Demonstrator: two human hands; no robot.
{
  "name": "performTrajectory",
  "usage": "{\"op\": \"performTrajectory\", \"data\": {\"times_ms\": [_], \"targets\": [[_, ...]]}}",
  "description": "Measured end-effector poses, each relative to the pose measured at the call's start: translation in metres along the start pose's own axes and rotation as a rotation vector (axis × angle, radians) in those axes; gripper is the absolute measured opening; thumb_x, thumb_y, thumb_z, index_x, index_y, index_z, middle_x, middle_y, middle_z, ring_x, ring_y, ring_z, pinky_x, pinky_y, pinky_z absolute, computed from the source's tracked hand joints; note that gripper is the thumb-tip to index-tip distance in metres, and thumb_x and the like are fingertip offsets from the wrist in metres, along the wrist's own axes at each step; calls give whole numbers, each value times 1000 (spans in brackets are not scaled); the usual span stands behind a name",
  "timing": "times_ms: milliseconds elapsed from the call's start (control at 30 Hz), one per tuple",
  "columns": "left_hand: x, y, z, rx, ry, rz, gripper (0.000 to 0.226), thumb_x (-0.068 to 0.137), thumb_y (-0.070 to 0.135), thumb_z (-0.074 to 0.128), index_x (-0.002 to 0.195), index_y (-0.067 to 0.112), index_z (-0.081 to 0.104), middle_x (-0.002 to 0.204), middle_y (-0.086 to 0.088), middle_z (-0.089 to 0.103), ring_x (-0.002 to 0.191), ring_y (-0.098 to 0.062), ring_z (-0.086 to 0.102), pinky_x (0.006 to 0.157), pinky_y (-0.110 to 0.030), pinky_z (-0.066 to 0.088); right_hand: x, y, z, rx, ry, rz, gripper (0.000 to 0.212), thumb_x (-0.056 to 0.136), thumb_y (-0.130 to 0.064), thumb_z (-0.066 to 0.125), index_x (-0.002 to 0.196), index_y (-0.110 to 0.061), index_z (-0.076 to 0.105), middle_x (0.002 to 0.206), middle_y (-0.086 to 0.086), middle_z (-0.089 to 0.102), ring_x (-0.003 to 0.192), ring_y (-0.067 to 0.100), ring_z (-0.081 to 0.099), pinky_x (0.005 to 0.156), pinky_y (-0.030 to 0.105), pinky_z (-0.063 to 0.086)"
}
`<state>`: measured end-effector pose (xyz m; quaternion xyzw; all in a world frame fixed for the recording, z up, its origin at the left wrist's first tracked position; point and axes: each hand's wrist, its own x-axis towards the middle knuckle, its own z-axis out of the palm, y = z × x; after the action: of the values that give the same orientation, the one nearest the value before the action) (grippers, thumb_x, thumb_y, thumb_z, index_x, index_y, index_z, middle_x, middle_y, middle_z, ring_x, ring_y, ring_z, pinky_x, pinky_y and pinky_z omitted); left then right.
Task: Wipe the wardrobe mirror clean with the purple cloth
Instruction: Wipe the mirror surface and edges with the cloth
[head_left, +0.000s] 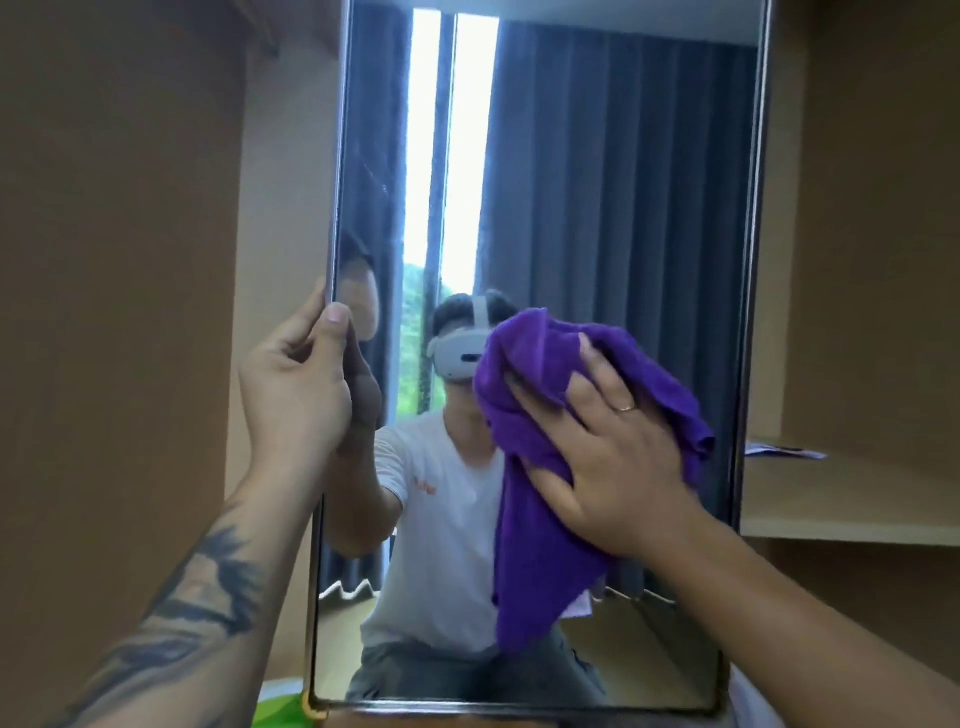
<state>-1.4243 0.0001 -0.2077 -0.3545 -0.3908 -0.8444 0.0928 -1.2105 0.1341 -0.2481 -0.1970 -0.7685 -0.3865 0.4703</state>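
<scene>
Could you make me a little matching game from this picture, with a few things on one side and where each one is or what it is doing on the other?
Things:
1. left hand
2. right hand
3. purple cloth
4. paper

Places or states:
A. lies on the wooden shelf to the right
B. grips the left edge of the mirror
C. pressed against the glass, its lower part hanging down
D. spread flat on the cloth, a ring on one finger

Pairs: 1-B, 2-D, 3-C, 4-A
</scene>
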Motion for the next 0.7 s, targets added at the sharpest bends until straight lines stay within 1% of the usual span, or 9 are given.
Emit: {"op": "performTrajectory", "data": {"times_ms": [100,200,233,267,333,400,467,567,700], "targets": [[1,-3,1,-20,-9,10,31,103,25,64,133,22,69,106,22,71,91,20,64,88,-5,47,-11,28,-10,15,53,364,64,99,-50,40,159,-26,36,162,9,36,154,34,24,125,53,14],[2,-6,1,-26,-10,25,33,102,24,64,135,19,67,111,16,72,92,22,63,88,-3,47,2,-17,-1,36,162,726,66,99,-46,38,158,-19,36,165,14,32,153,42,24,127,60,11],[2,-6,0,-25,-24,28,34,102,24,65,136,18,66,110,16,72,91,22,63,87,-3,46,8,-39,3,32,161,708,68,97,-47,39,158,-17,36,164,16,33,152,44,26,126,62,12],[2,-6,-1,-24,-34,28,34,102,24,65,136,18,66,108,17,71,90,22,63,87,-3,46,13,-60,8,25,130,590,70,94,-47,41,157,-17,37,163,16,35,151,44,27,125,62,12],[5,-8,-3,-31,-42,19,35,102,22,65,136,17,66,106,18,71,90,19,65,87,-4,48,14,-86,15,26,55,234,74,89,-49,47,157,-20,39,161,10,38,152,40,25,124,57,11],[5,-8,-4,-38,-50,1,35,102,22,66,136,18,66,108,14,73,90,16,66,87,-6,49,12,-74,14,26,15,8,76,89,-52,51,158,-24,38,162,4,38,156,34,20,122,48,12],[4,-8,-6,-42,-60,-1,35,102,21,65,136,20,66,109,15,73,91,15,67,85,-5,49,5,-46,11,11,-7,-83,76,90,-55,52,159,-28,37,162,3,40,157,31,21,120,43,18],[-1,-10,-10,-52,-73,-5,35,102,17,64,137,18,65,106,22,70,91,18,65,81,-2,46,-25,9,4,-16,1,-23,76,91,-56,50,160,-30,32,159,6,40,155,28,19,115,44,28],[-8,-16,-12,-66,-65,-17,34,102,18,64,135,21,67,97,28,71,86,18,65,75,-1,46,-64,44,-8,-39,-2,289,70,96,-54,39,159,-25,31,161,13,37,153,37,25,124,57,16]]}}
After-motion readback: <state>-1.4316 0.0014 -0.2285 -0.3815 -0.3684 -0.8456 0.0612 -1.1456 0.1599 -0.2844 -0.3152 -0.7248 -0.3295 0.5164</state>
